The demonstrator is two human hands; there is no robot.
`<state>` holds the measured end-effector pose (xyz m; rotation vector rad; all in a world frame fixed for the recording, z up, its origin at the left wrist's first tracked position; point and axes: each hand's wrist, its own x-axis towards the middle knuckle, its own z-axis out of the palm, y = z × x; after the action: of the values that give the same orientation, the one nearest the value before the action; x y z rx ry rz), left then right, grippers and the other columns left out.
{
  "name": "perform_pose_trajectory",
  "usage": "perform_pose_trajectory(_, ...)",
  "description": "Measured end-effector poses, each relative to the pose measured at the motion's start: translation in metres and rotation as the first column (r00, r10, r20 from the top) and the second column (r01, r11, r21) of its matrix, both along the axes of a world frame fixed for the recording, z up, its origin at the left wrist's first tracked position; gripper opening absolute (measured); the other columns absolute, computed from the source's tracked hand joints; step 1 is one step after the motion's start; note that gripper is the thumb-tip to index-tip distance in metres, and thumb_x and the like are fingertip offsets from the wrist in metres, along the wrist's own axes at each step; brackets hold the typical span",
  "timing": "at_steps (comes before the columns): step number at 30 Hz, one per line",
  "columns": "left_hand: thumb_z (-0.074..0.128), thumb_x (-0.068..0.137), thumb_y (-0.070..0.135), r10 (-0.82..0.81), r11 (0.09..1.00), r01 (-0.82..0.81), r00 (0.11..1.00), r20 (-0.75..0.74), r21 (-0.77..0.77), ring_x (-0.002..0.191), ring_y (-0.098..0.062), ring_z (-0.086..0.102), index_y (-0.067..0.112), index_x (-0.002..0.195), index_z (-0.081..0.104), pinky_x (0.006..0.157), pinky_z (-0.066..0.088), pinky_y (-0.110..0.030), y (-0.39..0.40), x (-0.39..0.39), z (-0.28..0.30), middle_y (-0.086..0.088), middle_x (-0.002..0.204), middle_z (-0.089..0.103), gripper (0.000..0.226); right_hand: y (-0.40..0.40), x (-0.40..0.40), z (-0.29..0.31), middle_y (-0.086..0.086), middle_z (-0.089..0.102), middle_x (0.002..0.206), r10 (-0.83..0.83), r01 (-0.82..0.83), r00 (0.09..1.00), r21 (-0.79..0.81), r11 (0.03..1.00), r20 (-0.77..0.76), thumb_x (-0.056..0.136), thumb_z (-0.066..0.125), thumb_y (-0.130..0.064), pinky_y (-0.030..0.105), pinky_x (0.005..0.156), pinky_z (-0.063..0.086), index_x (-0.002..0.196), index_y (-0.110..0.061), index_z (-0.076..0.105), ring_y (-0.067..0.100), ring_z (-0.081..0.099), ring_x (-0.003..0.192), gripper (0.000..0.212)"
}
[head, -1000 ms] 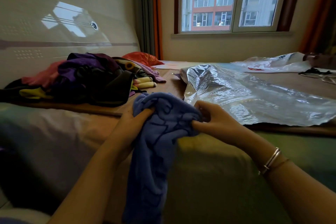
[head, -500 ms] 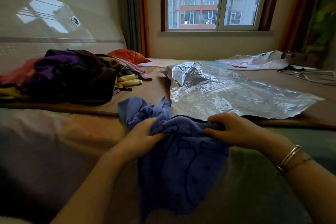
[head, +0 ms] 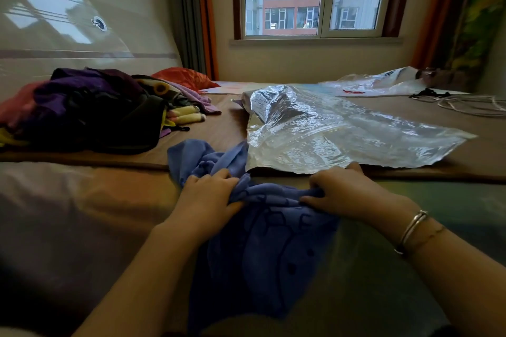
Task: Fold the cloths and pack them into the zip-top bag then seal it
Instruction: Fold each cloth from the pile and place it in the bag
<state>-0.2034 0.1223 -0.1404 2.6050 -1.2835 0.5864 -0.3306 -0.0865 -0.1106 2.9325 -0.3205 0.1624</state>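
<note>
A blue cloth [head: 262,249] with a dark line drawing lies on the bed in front of me, bunched at its far end. My left hand [head: 208,197] grips the bunched top at the left. My right hand [head: 345,191] grips the same top edge at the right, fingers curled into the fabric. Just behind both hands lies the large clear zip-top bag [head: 336,131], crinkled and mostly flat, its near edge almost touching my right hand. A heap of other cloths [head: 93,109], purple, black, pink and yellow, sits at the left.
The bed surface [head: 82,213] stretches left and right of the cloth. A white plastic bag [head: 383,82] and a white cable [head: 471,104] lie at the far right. An orange cushion [head: 183,78] sits by the curtain under the window.
Both hands have lowered the blue cloth from a raised bunch onto the bed and moved apart, so the cloth now lies spread out toward me.
</note>
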Motion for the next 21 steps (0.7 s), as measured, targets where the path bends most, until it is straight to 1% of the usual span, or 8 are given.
perform_pose_trajectory(2, 0.045, 0.095, 0.047, 0.019, 1.0, -0.02, 0.998, -0.059, -0.006, 0.097, -0.017, 0.059, 0.032, 0.108, 0.055, 0.082, 0.037, -0.032, 0.008, -0.002, -0.001, 0.007, 0.106, 0.061, 0.023, 0.006, 0.001, 0.002, -0.009, 0.043, 0.072, 0.018, -0.017, 0.998, -0.018, 1.0, 0.06, 0.096, 0.042, -0.05, 0.041, 0.097, 0.027, 0.09, -0.022, 0.049, 0.021, 0.055, 0.085, 0.029)
perform_pose_trajectory(5, 0.049, 0.091, 0.055, -0.007, 1.0, 0.001, 0.96, -0.28, -0.021, 0.068, -0.008, 0.053, 0.025, 0.076, 0.047, 0.061, 0.039, -0.027, 0.022, -0.003, 0.0, 0.007, 0.072, 0.055, 0.034, 0.014, 0.001, 0.004, -0.006, 0.048, 0.079, 0.08, -0.072, 0.978, -0.048, 0.996, 0.191, 0.098, 0.041, -0.046, 0.04, 0.099, 0.024, 0.093, -0.022, 0.044, 0.024, 0.06, 0.09, 0.025)
perform_pose_trajectory(8, 0.05, 0.079, 0.065, -0.159, 0.976, 0.076, 0.889, -0.429, -0.204, 0.053, -0.005, 0.044, 0.021, 0.066, 0.043, 0.052, 0.032, -0.021, 0.027, -0.006, 0.008, 0.005, 0.058, 0.045, 0.046, 0.017, -0.001, 0.006, -0.002, 0.059, 0.087, 0.105, -0.091, 0.966, -0.069, 0.993, 0.235, 0.097, 0.044, -0.043, 0.039, 0.096, 0.023, 0.099, -0.02, 0.045, 0.025, 0.061, 0.091, 0.023)
perform_pose_trajectory(11, 0.051, 0.089, 0.045, -0.322, 0.888, 0.122, 0.852, -0.413, -0.443, 0.052, 0.001, 0.049, 0.029, 0.061, 0.045, 0.053, 0.036, -0.014, 0.019, -0.013, 0.018, 0.006, 0.054, 0.045, 0.033, 0.011, -0.006, 0.007, 0.001, 0.063, 0.09, 0.112, -0.099, 0.957, -0.065, 0.993, 0.268, 0.098, 0.044, -0.036, 0.038, 0.091, 0.022, 0.102, -0.02, 0.047, 0.025, 0.06, 0.09, 0.017)
perform_pose_trajectory(13, 0.052, 0.095, 0.031, -0.369, 0.846, 0.147, 0.854, -0.366, -0.512, 0.054, 0.004, 0.051, 0.033, 0.061, 0.049, 0.054, 0.036, -0.011, 0.011, -0.015, 0.019, 0.009, 0.053, 0.046, 0.034, 0.006, -0.011, 0.006, -0.004, 0.058, 0.075, 0.131, -0.126, 0.941, -0.037, 0.991, 0.313, 0.098, 0.044, -0.032, 0.037, 0.092, 0.024, 0.102, -0.021, 0.049, 0.022, 0.057, 0.075, 0.012)
perform_pose_trajectory(16, 0.052, 0.096, 0.024, -0.443, 0.82, 0.219, 0.828, -0.344, -0.529, 0.051, -0.001, 0.047, 0.027, 0.061, 0.048, 0.053, 0.034, -0.012, -0.005, -0.013, 0.014, 0.01, 0.052, 0.049, 0.035, -0.003, -0.017, 0.006, -0.009, 0.042, 0.051, 0.168, -0.179, 0.893, -0.013, 0.984, 0.418, 0.097, 0.048, -0.027, 0.032, 0.095, 0.028, 0.099, -0.023, 0.052, 0.014, 0.043, 0.051, 0.007)
perform_pose_trajectory(19, 0.052, 0.096, 0.029, -0.47, 0.822, 0.263, 0.814, -0.342, -0.504, 0.055, -0.003, 0.048, 0.036, 0.063, 0.049, 0.056, 0.035, -0.015, -0.023, -0.008, 0.005, 0.015, 0.058, 0.054, 0.034, -0.012, -0.025, 0.009, -0.011, 0.041, 0.048, 0.184, -0.198, 0.889, -0.01, 0.98, 0.419, 0.094, 0.05, -0.024, 0.025, 0.092, 0.027, 0.097, -0.025, 0.055, 0.004, 0.039, 0.047, 0.006)
perform_pose_trajectory(21, 0.05, 0.096, 0.037, -0.407, 0.877, 0.277, 0.863, -0.299, -0.393, 0.067, -0.005, 0.049, 0.039, 0.062, 0.048, 0.065, 0.038, -0.023, -0.032, -0.007, -0.002, 0.014, 0.066, 0.053, 0.035, -0.02, -0.032, 0.009, -0.014, 0.04, 0.051, 0.18, -0.194, 0.91, 0.002, 0.981, 0.373, 0.092, 0.051, -0.026, 0.023, 0.088, 0.026, 0.093, -0.026, 0.057, 0.002, 0.038, 0.05, 0.006)
